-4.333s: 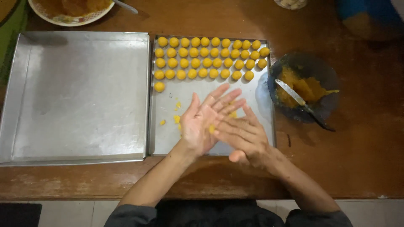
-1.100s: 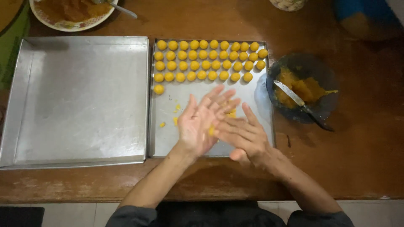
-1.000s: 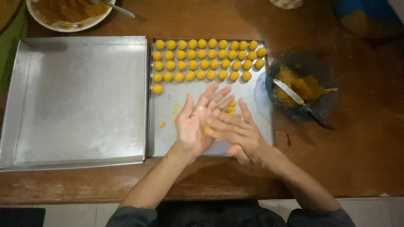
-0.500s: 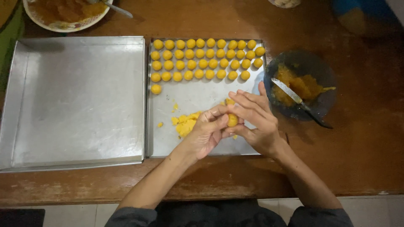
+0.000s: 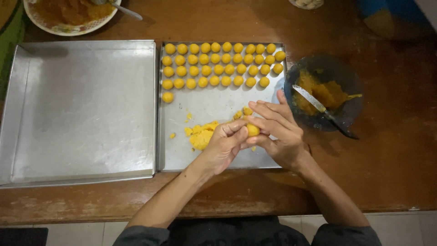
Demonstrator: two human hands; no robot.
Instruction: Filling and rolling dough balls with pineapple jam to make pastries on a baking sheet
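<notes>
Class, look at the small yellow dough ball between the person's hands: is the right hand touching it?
Touching. The head view shows the right hand with its fingertips laid against the dough ball, with the left hand pressing it from the other side.

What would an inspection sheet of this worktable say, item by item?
Surface: wooden table, worn along its front edge.
Job's things: dough ball between both hands; right-hand tray holding rows of yellow balls and a loose dough pile.
Clutter: bare metal tray; dark bowl of orange filling with a knife; plate at top left.
Hands: left hand and right hand pinch the ball.
Cables: nothing seen.
Surroundings: tiled floor.
</notes>
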